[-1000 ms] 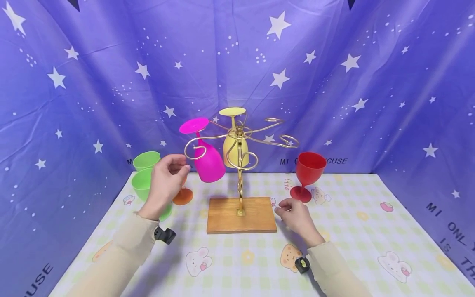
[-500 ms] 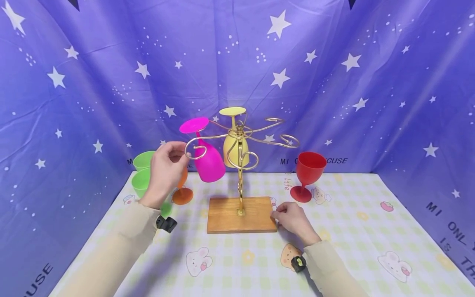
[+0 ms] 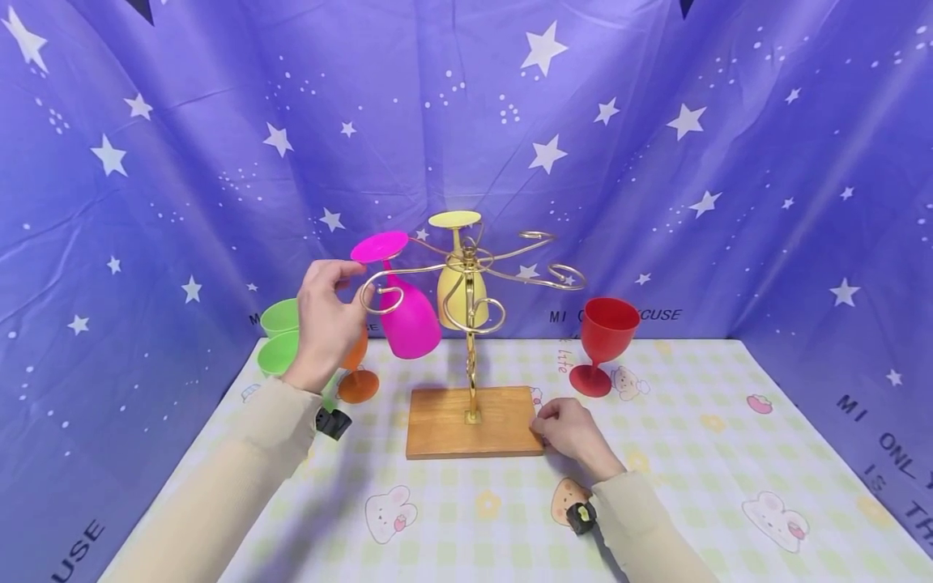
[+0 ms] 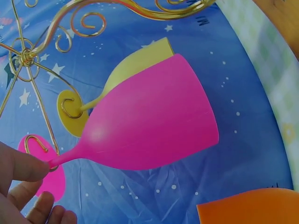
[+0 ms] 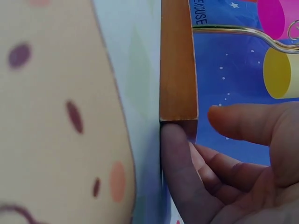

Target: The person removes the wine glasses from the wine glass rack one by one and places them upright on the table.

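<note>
A gold wire rack (image 3: 471, 356) stands on a wooden base (image 3: 445, 429). A magenta goblet (image 3: 410, 320) hangs tilted, foot up, in its left hook; a yellow goblet (image 3: 455, 295) hangs behind. My left hand (image 3: 326, 324) is raised beside the magenta goblet's foot. In the left wrist view, its thumb (image 4: 28, 163) is right at the stem by the hook end, with the other fingers loosely bent below. My right hand (image 3: 572, 429) touches the base's right end. In the right wrist view, one finger lies against that end while the thumb (image 5: 233, 120) stands apart above the base.
A red goblet (image 3: 611, 328) stands upright at the back right. Behind my left hand are two green goblets (image 3: 275, 352) and an orange goblet (image 3: 357, 385). More hooks (image 3: 564, 277) spread from the rack's top. A checked cloth covers the table (image 3: 678, 470).
My left hand has risen from beside the hook to the magenta goblet's foot. The right hand has moved left onto the base's edge. The goblets and rack look unmoved.
</note>
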### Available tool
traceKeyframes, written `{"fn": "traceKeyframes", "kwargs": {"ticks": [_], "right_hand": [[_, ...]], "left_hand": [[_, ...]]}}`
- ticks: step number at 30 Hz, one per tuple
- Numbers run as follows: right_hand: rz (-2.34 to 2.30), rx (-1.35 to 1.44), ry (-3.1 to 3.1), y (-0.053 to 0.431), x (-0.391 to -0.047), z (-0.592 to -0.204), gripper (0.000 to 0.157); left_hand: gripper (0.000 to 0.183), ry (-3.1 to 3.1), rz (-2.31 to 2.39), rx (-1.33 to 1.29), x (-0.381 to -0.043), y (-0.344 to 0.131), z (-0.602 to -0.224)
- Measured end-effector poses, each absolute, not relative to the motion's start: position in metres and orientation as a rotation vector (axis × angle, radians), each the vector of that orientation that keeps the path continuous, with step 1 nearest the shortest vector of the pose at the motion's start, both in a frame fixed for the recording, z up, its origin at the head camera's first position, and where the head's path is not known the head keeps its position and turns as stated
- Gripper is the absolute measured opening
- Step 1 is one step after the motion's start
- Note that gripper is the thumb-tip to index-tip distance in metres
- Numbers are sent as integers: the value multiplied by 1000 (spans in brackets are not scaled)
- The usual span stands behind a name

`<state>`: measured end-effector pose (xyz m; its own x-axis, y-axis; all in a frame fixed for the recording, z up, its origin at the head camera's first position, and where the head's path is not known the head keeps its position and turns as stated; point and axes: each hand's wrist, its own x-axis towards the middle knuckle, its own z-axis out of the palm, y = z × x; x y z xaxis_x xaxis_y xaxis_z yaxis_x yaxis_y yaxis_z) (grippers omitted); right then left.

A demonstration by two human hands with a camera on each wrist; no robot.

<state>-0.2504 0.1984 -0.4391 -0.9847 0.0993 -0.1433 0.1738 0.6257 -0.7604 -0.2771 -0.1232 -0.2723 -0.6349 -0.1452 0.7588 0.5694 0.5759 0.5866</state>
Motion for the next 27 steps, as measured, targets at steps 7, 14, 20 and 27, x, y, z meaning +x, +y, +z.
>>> {"fn": "traceKeyframes", "kwargs": {"ticks": [7,14,20,27], "right_hand": [[-1287,216,2754,198,-252,-440,9],[-1281,209,2754,199,-251,-440,8],[-1281,210,2744,198,-251,-441,9],[-1271,212,2743,199,-250,-440,9]], "left_hand": [[14,-1854,-1044,-342,-282,-126,-272],[22,-1831,-987,-450,-285,-122,-267],[17,-1800,-906,-535,-290,-121,-265],[14,-1774,-776,-643,-296,-123,-261]]}}
